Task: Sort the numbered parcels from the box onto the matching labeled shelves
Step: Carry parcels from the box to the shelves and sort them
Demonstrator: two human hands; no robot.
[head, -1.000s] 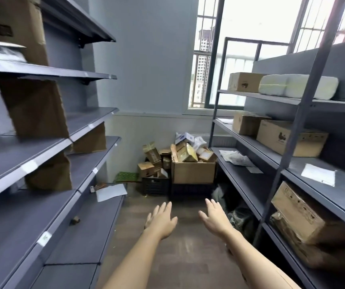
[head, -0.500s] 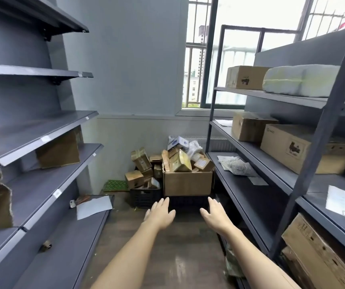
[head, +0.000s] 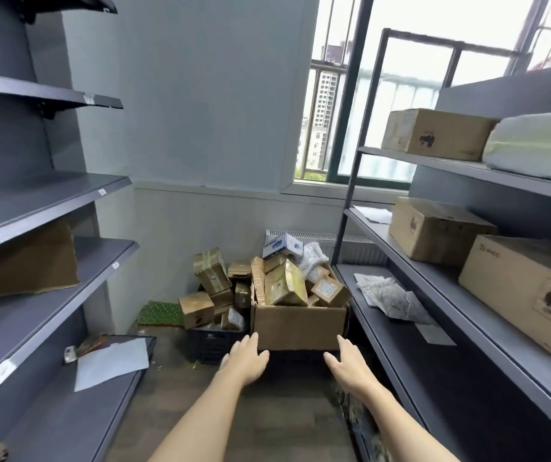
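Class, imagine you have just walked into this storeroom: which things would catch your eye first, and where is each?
First, the open cardboard box heaped with parcels, on the floor at the far end of the aisle, beside a dark crate that is also piled high. Then the two bare hands, left hand and right hand, stretched open toward that box. Behind, a bright barred window above the grey shelves.

Greys, browns & a patch of green

Dark grey metal shelves (head: 51,201) are set vs. a pale blue-grey wall (head: 201,95). Plain brown cardboard box (head: 299,325) is filled w/ tan & yellowish parcels (head: 284,285), plus one white-and-blue printed carton (head: 282,245). Black plastic crate (head: 216,340) is seen beside a green lattice-patterned mat (head: 162,313). White paper sheet (head: 111,363); floor grey-brown, wood-grained.
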